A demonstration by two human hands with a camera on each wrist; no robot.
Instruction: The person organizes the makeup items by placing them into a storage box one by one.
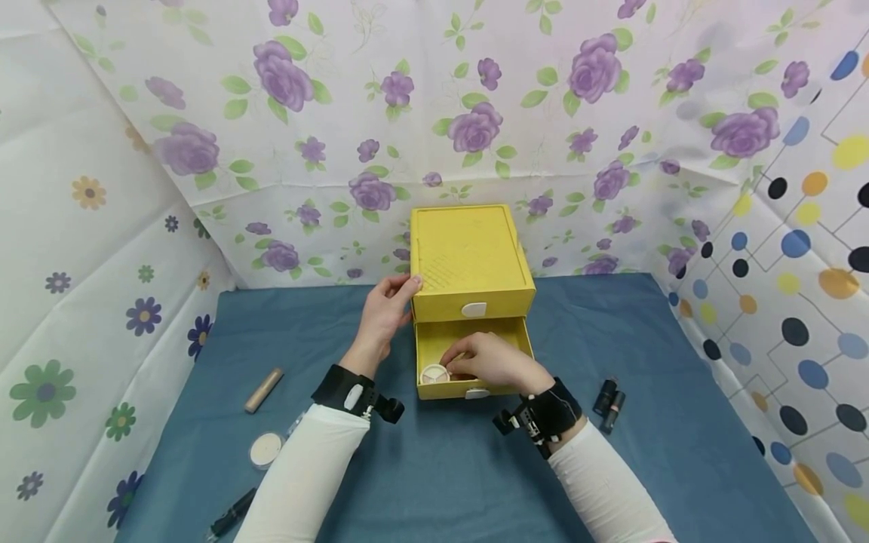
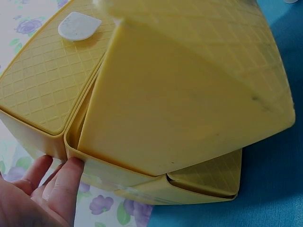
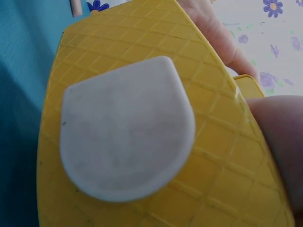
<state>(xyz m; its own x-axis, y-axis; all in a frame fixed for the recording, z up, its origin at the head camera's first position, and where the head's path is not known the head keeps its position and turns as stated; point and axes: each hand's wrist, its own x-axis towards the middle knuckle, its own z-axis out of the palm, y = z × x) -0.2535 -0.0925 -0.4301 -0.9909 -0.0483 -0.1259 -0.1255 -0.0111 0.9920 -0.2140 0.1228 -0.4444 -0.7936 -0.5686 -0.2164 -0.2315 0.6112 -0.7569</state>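
The uncurled left grip [image 1: 382,313] touches the yellow cabinet [image 1: 468,245]; whether the right grip [image 1: 492,359] pinches the white disc [image 1: 432,374] in the drawer [image 1: 444,391] cannot be told.

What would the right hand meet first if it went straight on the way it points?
Probably the white disc in the near-left corner of the drawer, just ahead of the right hand, though depth is unclear and the two may already touch.
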